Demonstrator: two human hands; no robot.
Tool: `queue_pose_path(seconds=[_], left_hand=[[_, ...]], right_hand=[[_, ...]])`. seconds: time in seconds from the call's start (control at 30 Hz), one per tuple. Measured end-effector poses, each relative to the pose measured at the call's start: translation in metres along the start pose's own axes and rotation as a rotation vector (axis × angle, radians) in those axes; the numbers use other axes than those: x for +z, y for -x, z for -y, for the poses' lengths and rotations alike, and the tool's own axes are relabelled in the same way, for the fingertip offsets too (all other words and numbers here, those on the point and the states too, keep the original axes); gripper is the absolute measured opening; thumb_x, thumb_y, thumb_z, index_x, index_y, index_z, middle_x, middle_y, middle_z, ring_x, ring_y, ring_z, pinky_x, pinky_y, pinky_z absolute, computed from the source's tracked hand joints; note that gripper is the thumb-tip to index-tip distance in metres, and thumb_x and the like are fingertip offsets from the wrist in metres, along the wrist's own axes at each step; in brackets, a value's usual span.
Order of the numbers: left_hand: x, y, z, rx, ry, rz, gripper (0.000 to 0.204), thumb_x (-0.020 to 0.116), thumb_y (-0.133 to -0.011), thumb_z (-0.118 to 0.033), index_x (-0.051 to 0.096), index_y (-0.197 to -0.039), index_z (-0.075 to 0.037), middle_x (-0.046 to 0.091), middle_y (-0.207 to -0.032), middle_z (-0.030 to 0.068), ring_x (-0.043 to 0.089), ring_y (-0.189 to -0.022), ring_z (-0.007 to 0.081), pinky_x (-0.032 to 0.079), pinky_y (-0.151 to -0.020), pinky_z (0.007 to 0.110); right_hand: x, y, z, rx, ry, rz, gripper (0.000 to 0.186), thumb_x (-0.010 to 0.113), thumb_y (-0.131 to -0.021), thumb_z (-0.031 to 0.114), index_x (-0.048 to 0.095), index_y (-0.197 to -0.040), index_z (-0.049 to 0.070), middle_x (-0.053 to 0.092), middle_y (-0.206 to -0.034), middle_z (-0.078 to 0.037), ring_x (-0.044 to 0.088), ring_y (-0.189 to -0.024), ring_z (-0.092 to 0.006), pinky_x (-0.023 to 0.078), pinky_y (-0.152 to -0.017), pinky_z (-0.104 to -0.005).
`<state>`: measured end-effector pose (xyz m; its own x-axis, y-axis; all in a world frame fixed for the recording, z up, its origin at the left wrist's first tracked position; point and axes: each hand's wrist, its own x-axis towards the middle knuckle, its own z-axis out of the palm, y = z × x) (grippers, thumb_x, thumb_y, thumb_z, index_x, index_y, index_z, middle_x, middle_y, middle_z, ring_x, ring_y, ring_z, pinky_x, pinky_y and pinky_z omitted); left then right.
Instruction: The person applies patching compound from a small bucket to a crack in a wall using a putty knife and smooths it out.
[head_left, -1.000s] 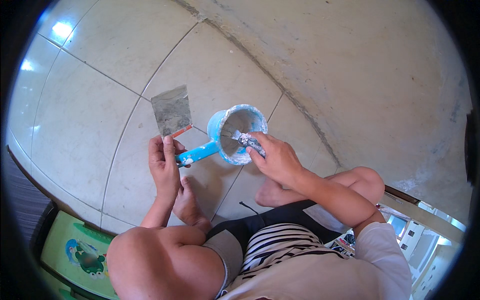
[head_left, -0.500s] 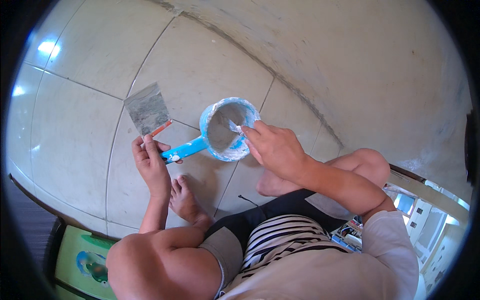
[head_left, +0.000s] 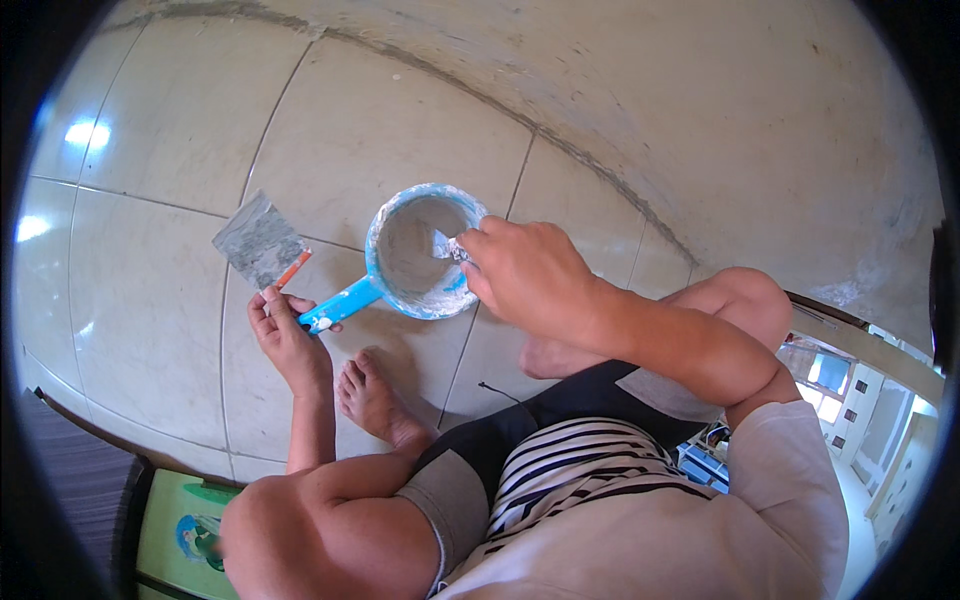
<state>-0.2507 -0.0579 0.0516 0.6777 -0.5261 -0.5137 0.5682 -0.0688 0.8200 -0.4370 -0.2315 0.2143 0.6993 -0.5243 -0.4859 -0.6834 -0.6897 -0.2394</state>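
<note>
My left hand (head_left: 288, 330) grips both the handle of a blue, paint-spattered dipper (head_left: 350, 298) and a wide grey metal scraper (head_left: 258, 236) with an orange strip, the scraper's square blade standing out beyond the fingers. The dipper's round cup holds grey paste (head_left: 405, 255). Over its right rim, my right hand (head_left: 515, 270) is closed on a small putty knife (head_left: 440, 243), its pale, caked blade inside the cup. The knife's handle is mostly hidden by my fingers.
My bare foot (head_left: 380, 400) and bent legs are below. A tiled floor (head_left: 150, 300) meets a scuffed wall (head_left: 740, 120) along a grey seam. A green item with a cartoon frog (head_left: 170, 510) and a dark furniture edge (head_left: 70, 470) are at lower left.
The dipper, scraper and both hands have shifted leftward in the view. The scraper is more tilted, and my right hand has turned slightly, covering more of the knife's handle.
</note>
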Motion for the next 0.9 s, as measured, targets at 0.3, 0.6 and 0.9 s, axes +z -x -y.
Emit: queue_pose_path(seconds=[0.3,0.6,0.9], left_hand=[[-0.002,0.000,0.006,-0.002,0.055,-0.019,0.024,0.049,-0.105,-0.029,0.044,-0.108,-0.006,0.053,-0.070,0.0045,0.054,-0.053,0.0131,0.047,-0.041,0.029],[0.001,0.004,0.000,-0.003,0.016,-0.038,0.025,0.048,-0.105,-0.029,0.045,-0.108,-0.005,0.051,-0.070,0.0041,0.052,-0.052,0.0124,0.048,-0.042,0.029],[-0.001,0.001,0.006,0.029,0.010,-0.030,0.026,0.048,-0.105,-0.029,0.043,-0.109,-0.003,0.054,-0.069,0.0062,0.054,-0.051,0.0140,0.050,-0.040,0.030]], right_hand=[[0.013,-0.001,-0.004,0.069,-0.226,-0.084,0.027,0.065,-0.088,0.022,0.069,-0.104,0.001,0.067,-0.089,-0.019,0.066,-0.078,-0.0367,0.053,-0.069,-0.0439],[0.021,0.001,-0.020,-0.023,-0.392,-0.267,0.029,0.070,-0.086,0.019,0.068,-0.110,0.002,0.067,-0.090,-0.016,0.065,-0.076,-0.0326,0.052,-0.068,-0.0393],[0.015,0.011,-0.043,-0.037,-0.440,-0.186,0.030,0.071,-0.087,0.019,0.068,-0.114,0.005,0.066,-0.091,-0.012,0.063,-0.075,-0.0264,0.050,-0.069,-0.0345]])
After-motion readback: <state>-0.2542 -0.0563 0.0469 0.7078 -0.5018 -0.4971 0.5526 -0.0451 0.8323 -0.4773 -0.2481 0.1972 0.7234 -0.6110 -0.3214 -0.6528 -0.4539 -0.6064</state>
